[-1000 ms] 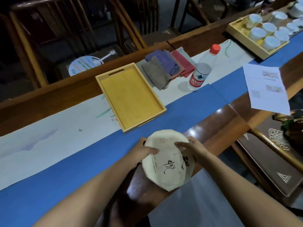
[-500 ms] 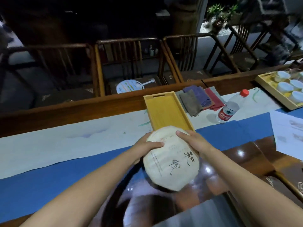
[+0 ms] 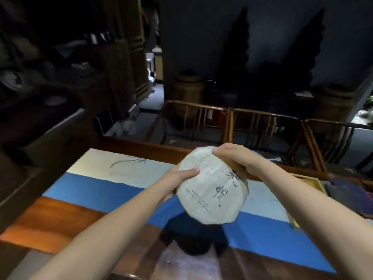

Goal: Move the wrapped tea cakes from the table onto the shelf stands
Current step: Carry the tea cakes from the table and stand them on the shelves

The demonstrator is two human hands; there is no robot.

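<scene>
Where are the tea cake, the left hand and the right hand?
tea cake (image 3: 212,190), head view, middle of the wrapper face.
left hand (image 3: 177,178), head view, back of hand.
right hand (image 3: 234,156), head view, back of hand.

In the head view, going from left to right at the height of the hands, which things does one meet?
Blue and white table runner → left hand gripping the disc's left edge → round paper-wrapped tea cake → right hand on its top right edge → yellow wooden tray at the far right.

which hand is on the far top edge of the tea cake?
The right hand: it grips the tea cake at its far top edge, while the left hand holds the left side, lower.
</scene>
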